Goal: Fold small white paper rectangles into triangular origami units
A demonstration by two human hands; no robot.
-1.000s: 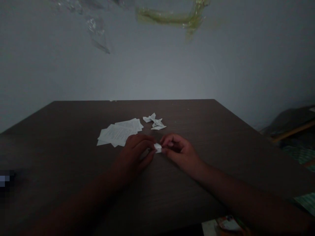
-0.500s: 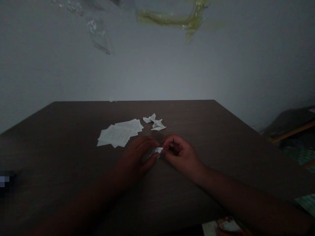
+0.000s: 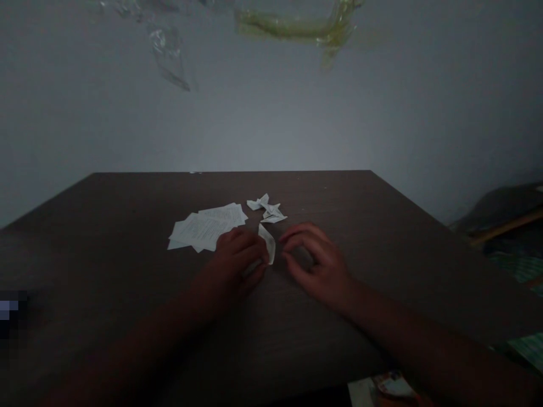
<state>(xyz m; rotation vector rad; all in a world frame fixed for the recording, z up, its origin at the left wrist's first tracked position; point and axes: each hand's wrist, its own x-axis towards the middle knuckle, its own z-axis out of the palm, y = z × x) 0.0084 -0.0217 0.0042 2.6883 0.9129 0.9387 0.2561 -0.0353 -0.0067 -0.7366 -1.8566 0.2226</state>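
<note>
A small folded piece of paper [image 3: 268,244] stands up at the fingertips of my left hand [image 3: 241,255], which pinches its lower left side. My right hand [image 3: 314,255] is just to the right, its thumb and fingers curved and apart, with nothing between them. A narrow gap lies between its fingertips and the folded paper. Beyond my hands are small folded paper shapes [image 3: 274,213] with pointed ends. To their left lies a loose pile of printed paper sheets [image 3: 201,230], partly covered by my left hand.
The dark wooden table [image 3: 148,192] runs back to a grey wall [image 3: 271,113] with yellowed tape [image 3: 288,27] on it. Past the table's right edge are a wooden bar [image 3: 507,227] and green checked cloth [image 3: 515,268]. Below the front edge lies a colourful printed item [image 3: 394,384].
My right hand has let go of the folded paper and opened. The paper, which lay low between both hands, is now turned upright in my left hand.
</note>
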